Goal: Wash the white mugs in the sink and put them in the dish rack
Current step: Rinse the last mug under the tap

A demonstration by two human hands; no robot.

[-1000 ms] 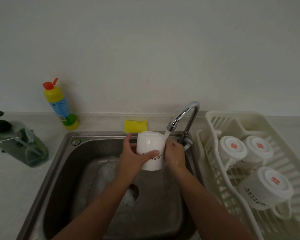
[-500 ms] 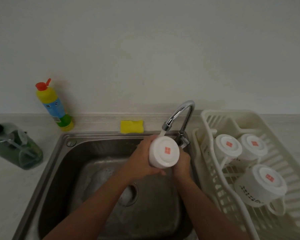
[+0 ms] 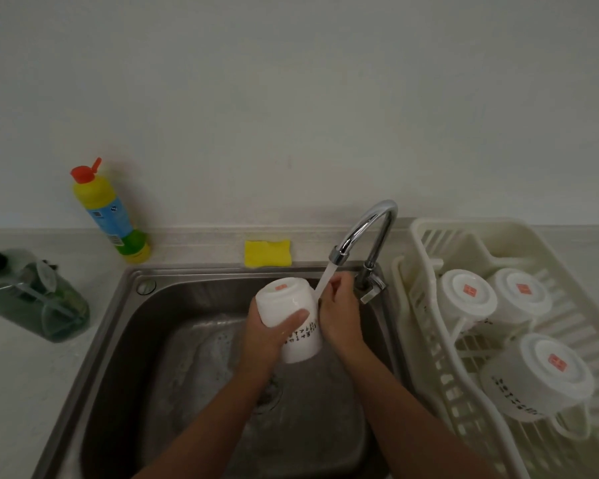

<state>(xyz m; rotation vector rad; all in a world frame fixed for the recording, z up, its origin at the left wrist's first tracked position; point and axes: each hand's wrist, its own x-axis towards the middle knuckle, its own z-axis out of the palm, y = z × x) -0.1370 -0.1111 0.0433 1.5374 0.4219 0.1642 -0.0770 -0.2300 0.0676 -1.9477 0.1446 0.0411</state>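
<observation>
Head view: rinsing step. The left hand (image 3: 267, 337) gripped the white mug (image 3: 287, 302), base up, in the tap (image 3: 370, 229) stream over the sink (image 3: 125, 323). The right hand (image 3: 339, 316) curled against the mug's side, its grasp hidden. The next move likely called for carrying the mug to the dish rack (image 3: 415, 236), right of both hands.

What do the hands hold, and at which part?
The left hand grips the white mug around its side; what the right hand holds cannot be told.
</observation>
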